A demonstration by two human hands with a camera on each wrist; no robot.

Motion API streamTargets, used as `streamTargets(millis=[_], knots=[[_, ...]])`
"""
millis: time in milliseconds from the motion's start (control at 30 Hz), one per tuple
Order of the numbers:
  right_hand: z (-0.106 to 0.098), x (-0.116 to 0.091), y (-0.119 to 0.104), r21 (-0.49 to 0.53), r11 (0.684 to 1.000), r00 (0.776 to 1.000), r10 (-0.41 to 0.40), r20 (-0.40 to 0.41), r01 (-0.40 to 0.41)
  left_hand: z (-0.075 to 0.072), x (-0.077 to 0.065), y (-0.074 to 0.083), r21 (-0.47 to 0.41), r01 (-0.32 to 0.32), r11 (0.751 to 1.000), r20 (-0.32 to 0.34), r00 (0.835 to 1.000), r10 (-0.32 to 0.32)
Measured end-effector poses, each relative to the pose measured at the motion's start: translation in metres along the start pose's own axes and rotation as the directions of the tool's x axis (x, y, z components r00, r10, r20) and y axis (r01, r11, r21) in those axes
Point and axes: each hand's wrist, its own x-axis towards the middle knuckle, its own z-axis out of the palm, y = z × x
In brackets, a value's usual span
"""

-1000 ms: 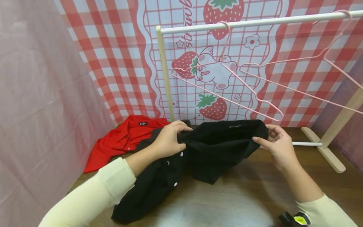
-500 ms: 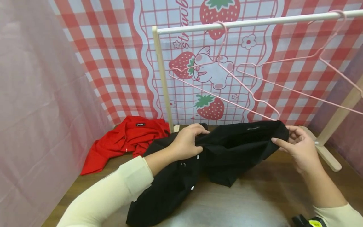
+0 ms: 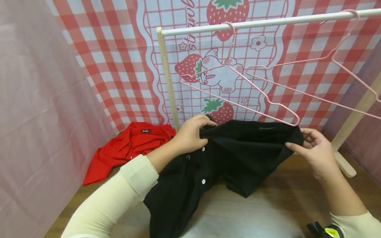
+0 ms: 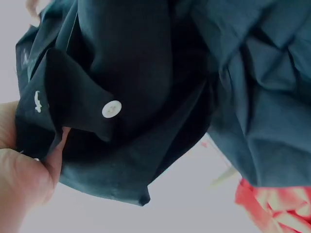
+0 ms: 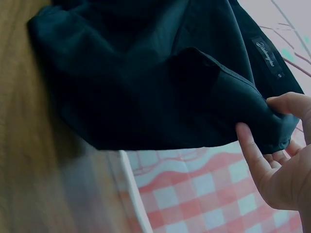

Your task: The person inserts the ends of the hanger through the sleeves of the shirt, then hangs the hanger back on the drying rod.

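Note:
A black button-up shirt (image 3: 253, 148) hangs between my two hands over the table, its neck opening facing up. My left hand (image 3: 190, 135) pinches the shirt by its buttoned front edge near the collar; a white button (image 4: 112, 109) shows there in the left wrist view. On the other side, my right hand (image 3: 317, 152) grips the collar side between thumb and fingers, near the inner neck label (image 5: 267, 56). A pink wire hanger (image 3: 238, 104) hangs just behind, and its right end overlaps the shirt's top edge beside my right hand in the head view.
A red shirt (image 3: 128, 145) lies crumpled at the left back of the wooden table (image 3: 256, 211). The hangers hang from the white rod (image 3: 268, 22) of a rack, with a second pink hanger (image 3: 297, 62) further right. The rack's wooden foot (image 3: 346, 165) stands at right.
Both hands have carried the black shirt right, and the left hand has lifted its side higher. The shirt's top edge now meets the hanger's right end in view.

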Motion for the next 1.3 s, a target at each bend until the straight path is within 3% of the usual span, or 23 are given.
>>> streamTargets(millis=[133, 333, 433, 600, 767, 900, 1033, 1200, 1300], knots=[[0.011, -0.002, 0.009, -0.203, 0.977, 0.997, 0.074, 0.034, -0.066, -0.010, -0.006, -0.015, 0.052, 0.027, 0.998, 0.044, 0.999, -0.030], [0.031, -0.002, 0.022, -0.492, 0.865, 0.978, 0.177, 0.110, -0.101, -0.013, -0.026, -0.038, 0.089, 0.111, 0.990, 0.115, 0.986, -0.121], [0.039, 0.000, 0.027, -0.547, 0.830, 0.967, 0.217, 0.133, -0.111, -0.009, -0.037, -0.048, 0.089, 0.126, 0.988, 0.145, 0.980, -0.138], [0.048, 0.004, 0.037, -0.566, 0.816, 0.957, 0.247, 0.152, -0.121, 0.004, -0.054, -0.063, 0.107, 0.122, 0.987, 0.174, 0.975, -0.139], [0.056, 0.007, 0.049, -0.609, 0.787, 0.955, 0.245, 0.167, -0.095, 0.017, -0.068, -0.076, 0.137, 0.189, 0.972, 0.220, 0.951, -0.215], [0.062, 0.007, 0.058, -0.691, 0.722, 0.953, 0.228, 0.200, -0.028, 0.024, -0.077, -0.085, 0.154, 0.227, 0.962, 0.252, 0.932, -0.260], [0.064, 0.006, 0.060, -0.764, 0.644, 0.951, 0.219, 0.219, 0.028, 0.024, -0.084, -0.091, 0.141, 0.227, 0.964, 0.255, 0.932, -0.257], [0.065, 0.006, 0.054, -0.809, 0.581, 0.956, 0.180, 0.231, 0.086, 0.013, -0.093, -0.091, 0.041, 0.247, 0.968, 0.249, 0.936, -0.249], [0.065, 0.005, 0.051, -0.835, 0.535, 0.961, 0.140, 0.236, 0.127, 0.006, -0.101, -0.089, -0.045, 0.281, 0.959, 0.238, 0.935, -0.263]])
